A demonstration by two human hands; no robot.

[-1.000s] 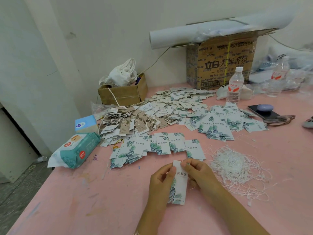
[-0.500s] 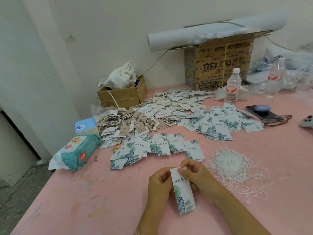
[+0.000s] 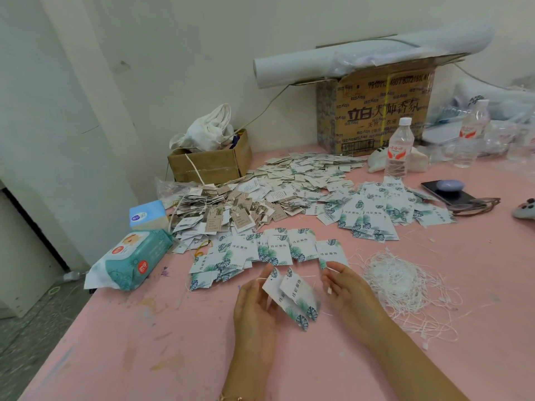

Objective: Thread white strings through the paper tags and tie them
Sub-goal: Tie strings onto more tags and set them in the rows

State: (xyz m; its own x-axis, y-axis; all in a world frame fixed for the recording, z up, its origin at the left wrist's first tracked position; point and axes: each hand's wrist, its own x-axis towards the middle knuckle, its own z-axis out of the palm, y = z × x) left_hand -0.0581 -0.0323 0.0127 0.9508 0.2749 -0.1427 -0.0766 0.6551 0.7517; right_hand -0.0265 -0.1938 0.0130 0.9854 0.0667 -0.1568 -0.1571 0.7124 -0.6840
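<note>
Tight now: left hand (image 3: 254, 302) pinches the white string (image 3: 308, 276) atop the blurred leaf-print tag (image 3: 295, 299); right hand (image 3: 350, 296) pinches its other end. Tag hangs between them over the pink table (image 3: 492, 256), near the string pile (image 3: 402, 285).

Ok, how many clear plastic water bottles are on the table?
2. One clear plastic water bottle with a white cap stands before the large printed cardboard box; the second bottle stands farther right. Clutter at far right may hide more.

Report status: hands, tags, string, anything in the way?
Left hand holds two leaf-print tags, fanned. Right hand pinches white string running through them. No knot visible yet. Nothing blocking the hands; string pile lies to the right.
</note>
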